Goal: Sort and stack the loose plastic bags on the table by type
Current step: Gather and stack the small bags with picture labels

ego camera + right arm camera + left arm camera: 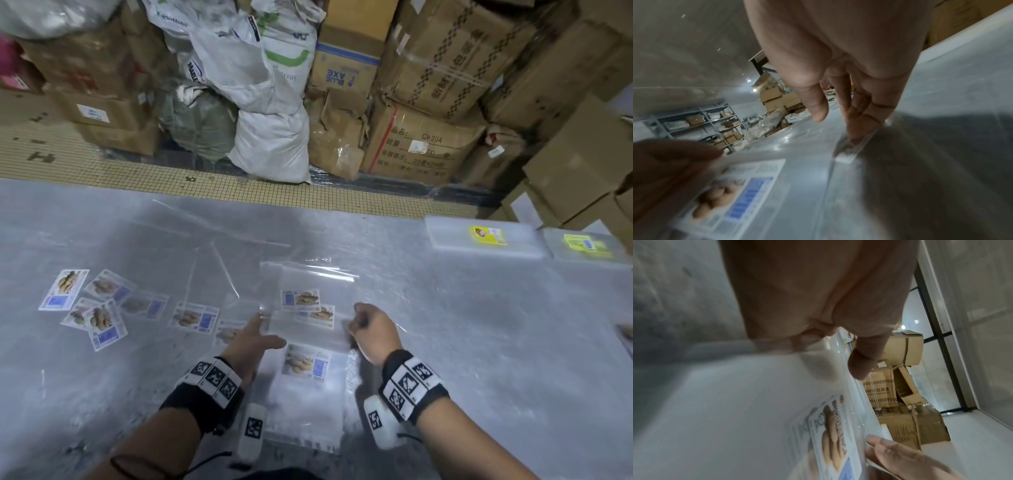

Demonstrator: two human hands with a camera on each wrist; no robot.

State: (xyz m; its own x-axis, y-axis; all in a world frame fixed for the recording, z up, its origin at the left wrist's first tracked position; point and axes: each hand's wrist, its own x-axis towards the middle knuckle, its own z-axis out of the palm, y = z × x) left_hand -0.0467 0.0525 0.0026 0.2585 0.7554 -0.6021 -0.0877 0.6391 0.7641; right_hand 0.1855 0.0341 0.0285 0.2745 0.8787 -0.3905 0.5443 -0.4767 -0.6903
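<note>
I pinch a clear bag [308, 308] by both edges, left hand [255, 337] and right hand [373, 330], to square it over the stack [308, 394].

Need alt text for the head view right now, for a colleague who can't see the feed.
Both hands, left and right, hold a clear plastic bag by its side edges above a stack of peanut-labelled bags on the grey table. More labelled bags lie scattered left.
</note>
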